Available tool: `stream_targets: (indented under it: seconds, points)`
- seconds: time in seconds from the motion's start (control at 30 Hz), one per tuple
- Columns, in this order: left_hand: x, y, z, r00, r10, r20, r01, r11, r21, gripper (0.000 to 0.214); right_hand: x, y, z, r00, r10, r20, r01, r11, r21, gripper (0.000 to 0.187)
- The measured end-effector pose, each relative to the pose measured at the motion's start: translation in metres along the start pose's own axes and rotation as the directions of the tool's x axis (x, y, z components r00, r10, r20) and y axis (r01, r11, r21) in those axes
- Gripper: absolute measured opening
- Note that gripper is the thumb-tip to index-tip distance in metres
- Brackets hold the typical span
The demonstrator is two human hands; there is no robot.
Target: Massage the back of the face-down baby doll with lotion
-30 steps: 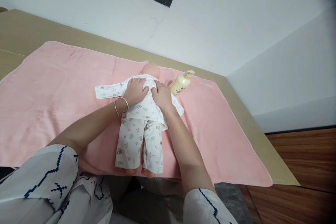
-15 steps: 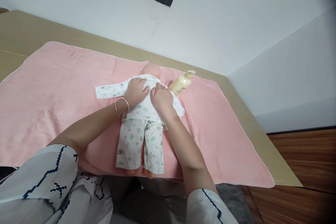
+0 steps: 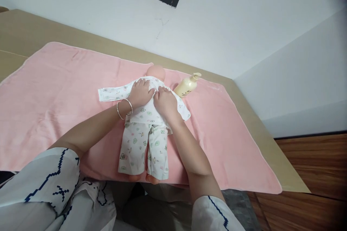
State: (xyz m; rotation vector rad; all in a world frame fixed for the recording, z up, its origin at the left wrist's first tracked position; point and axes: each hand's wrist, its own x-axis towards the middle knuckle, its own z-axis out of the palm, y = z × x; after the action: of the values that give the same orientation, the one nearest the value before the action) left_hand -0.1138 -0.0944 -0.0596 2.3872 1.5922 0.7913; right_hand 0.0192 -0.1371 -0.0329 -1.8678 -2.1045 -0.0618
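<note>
A baby doll in a white printed top and matching trousers lies on a pink blanket, its feet toward me. Only the smooth back of its head shows, so it seems to lie face down. My left hand rests flat on the left side of its upper back, fingers stretched out. Over the right side lies my right hand, palm down, its fingers slightly bent with gaps between them. Both thumbs come close together at the middle of the back.
A pale yellow pump bottle leans on the blanket right of the doll's shoulder. The blanket covers much of a tan table, which stands against a white wall. Brown wooden panels are at the lower right.
Both hands stay on the doll's back. The right hand's fingers have shifted very slightly; otherwise the scene looks nearly the same, with a tiny shift of the view.
</note>
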Motion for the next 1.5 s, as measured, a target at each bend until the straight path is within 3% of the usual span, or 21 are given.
stream_targets:
  seconds: [0.13, 0.37, 0.47, 0.63, 0.73, 0.87, 0.97, 1.07, 1.17, 1.3, 1.4, 1.5]
  points:
    - [0.006, -0.007, -0.002, 0.998, 0.017, 0.060, -0.017, 1.000, -0.007, 0.052, -0.003, -0.005, -0.006, 1.000, -0.002, 0.021, 0.001, 1.000, 0.025, 0.036]
    - [-0.020, 0.026, -0.018, 0.998, 0.069, 0.008, -0.069, 0.975, 0.210, 0.037, 0.026, 0.044, 0.014, 0.994, -0.034, 0.100, 0.013, 0.978, 0.209, 0.057]
    - [-0.015, 0.021, -0.019, 0.997, 0.072, 0.027, -0.076, 0.983, 0.168, 0.038, 0.017, 0.029, 0.011, 0.999, -0.027, 0.031, 0.022, 0.990, 0.143, 0.047]
    - [0.012, -0.009, -0.008, 0.993, 0.076, 0.088, -0.070, 0.995, -0.077, 0.043, -0.006, -0.010, -0.007, 1.000, -0.013, -0.027, 0.011, 0.998, -0.060, 0.035]
    - [0.012, -0.009, -0.007, 0.995, 0.053, 0.084, -0.046, 0.996, -0.077, 0.043, -0.001, -0.002, -0.005, 0.999, -0.034, -0.017, 0.034, 0.999, -0.013, 0.037]
    - [-0.012, 0.018, -0.017, 0.996, 0.068, 0.056, -0.074, 0.991, 0.114, 0.044, 0.021, 0.034, 0.008, 0.998, -0.040, 0.049, 0.032, 0.987, 0.155, 0.048]
    - [-0.025, 0.035, -0.027, 0.994, 0.086, 0.069, -0.098, 0.975, 0.199, 0.041, 0.027, 0.047, 0.014, 0.994, -0.007, 0.112, -0.016, 0.979, 0.203, 0.055]
    - [-0.025, 0.035, -0.030, 0.993, 0.071, 0.090, -0.087, 0.979, 0.186, 0.041, 0.020, 0.035, 0.010, 0.998, -0.001, 0.069, -0.007, 0.993, 0.117, 0.051]
    - [-0.014, 0.023, -0.028, 0.993, 0.038, 0.113, -0.054, 0.988, 0.142, 0.041, 0.005, 0.008, -0.001, 1.000, 0.004, 0.021, -0.003, 1.000, -0.030, 0.043]
    - [0.003, 0.003, -0.021, 0.991, 0.014, 0.131, -0.014, 1.000, 0.002, 0.041, -0.009, -0.017, -0.013, 0.998, 0.039, 0.038, -0.035, 0.993, -0.115, 0.038]
    - [0.004, 0.002, -0.017, 0.992, 0.002, 0.124, 0.006, 0.998, -0.061, 0.042, -0.006, -0.012, -0.011, 0.998, 0.020, 0.056, -0.016, 0.997, -0.069, 0.038]
    - [-0.008, 0.016, -0.015, 0.994, -0.013, 0.112, 0.009, 0.999, 0.033, 0.050, 0.007, 0.011, 0.000, 0.997, -0.040, 0.060, 0.034, 0.994, 0.101, 0.043]
